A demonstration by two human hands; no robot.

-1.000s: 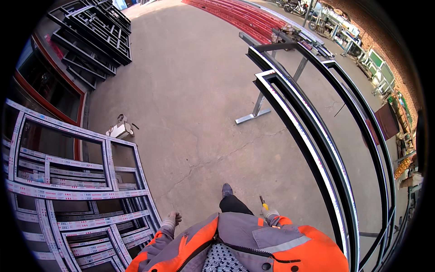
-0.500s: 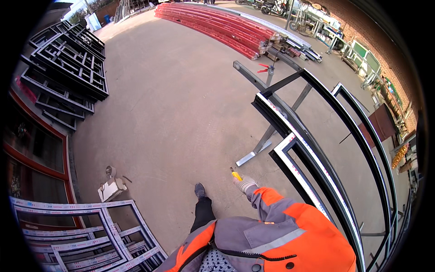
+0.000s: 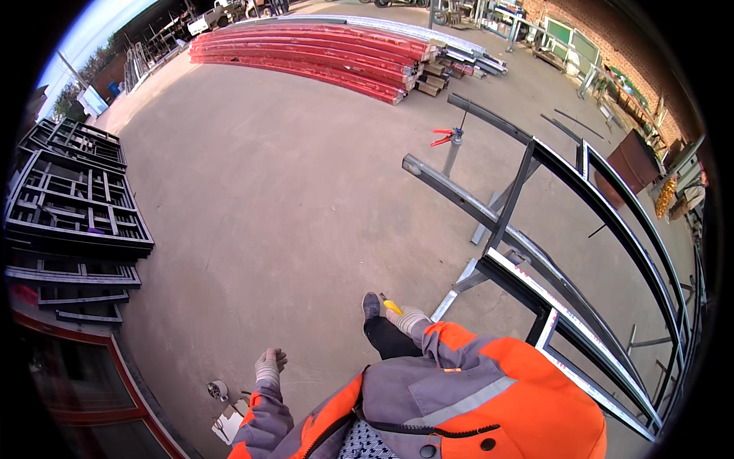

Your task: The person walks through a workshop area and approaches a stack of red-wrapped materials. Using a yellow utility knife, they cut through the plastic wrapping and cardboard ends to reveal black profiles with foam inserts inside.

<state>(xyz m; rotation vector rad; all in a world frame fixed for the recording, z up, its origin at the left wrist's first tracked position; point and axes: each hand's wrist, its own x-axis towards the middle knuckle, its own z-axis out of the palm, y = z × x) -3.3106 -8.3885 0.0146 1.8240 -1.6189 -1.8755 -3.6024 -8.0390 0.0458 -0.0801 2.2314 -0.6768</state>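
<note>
My right hand (image 3: 413, 317), in a pale knitted glove, is closed on a small yellow-handled tool (image 3: 393, 307). A short dark tip sticks out ahead of its handle; the exact kind is too small to tell. Right of that hand, a long black window frame (image 3: 527, 294) with white protective strips lies across grey metal stands. My left hand (image 3: 269, 365), gloved alike, hangs low on the left with loosely bent fingers and nothing visible in it. A caulking gun (image 3: 453, 147) with red handles stands upright by the metal rails.
Stacked red beams (image 3: 306, 57) lie at the back. Black frames (image 3: 80, 199) are piled along the left, above a red-edged glass door (image 3: 84, 375). A roll (image 3: 218, 390) sits on the ground near my left arm. A rust-brown bin (image 3: 633, 161) stands at the far right.
My view has swung and shifted forward, and the white-wrapped frames at lower left have left it. My left hand has come into view. My right hand keeps the yellow-handled tool.
</note>
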